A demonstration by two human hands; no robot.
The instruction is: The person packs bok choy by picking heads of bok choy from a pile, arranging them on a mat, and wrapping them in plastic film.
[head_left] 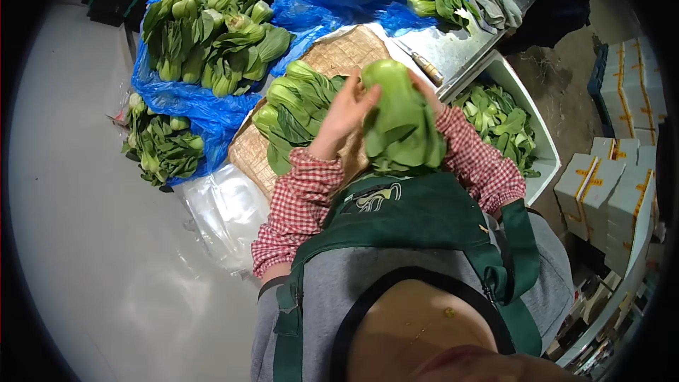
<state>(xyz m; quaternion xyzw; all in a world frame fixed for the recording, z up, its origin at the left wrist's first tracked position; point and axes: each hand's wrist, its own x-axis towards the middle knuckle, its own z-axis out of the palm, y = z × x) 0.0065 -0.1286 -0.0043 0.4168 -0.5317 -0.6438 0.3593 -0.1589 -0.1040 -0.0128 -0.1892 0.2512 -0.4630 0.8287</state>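
A large head of bok choy (pixel 396 117) is held up in front of my green apron, its pale base toward the far side and its leaves toward me. My left hand (pixel 346 114) grips its left side, thumb against the stalks. On the other side, my right hand (pixel 426 92) holds it, with the fingers partly hidden. Several more bok choy heads (pixel 286 110) lie just left of my left hand on a tan quilted mat (pixel 247 152). Beyond my right hand a knife (pixel 424 64) rests near the metal surface.
Bok choy heaps (pixel 212 35) lie on blue plastic (pixel 191 102) at the far left. A white bin (pixel 544 148) of loose leaves stands at right. Clear plastic bags (pixel 226 212) lie at left. A grey cloth (pixel 491 1) sits at the back; taped boxes (pixel 590 187) are stacked at far right.
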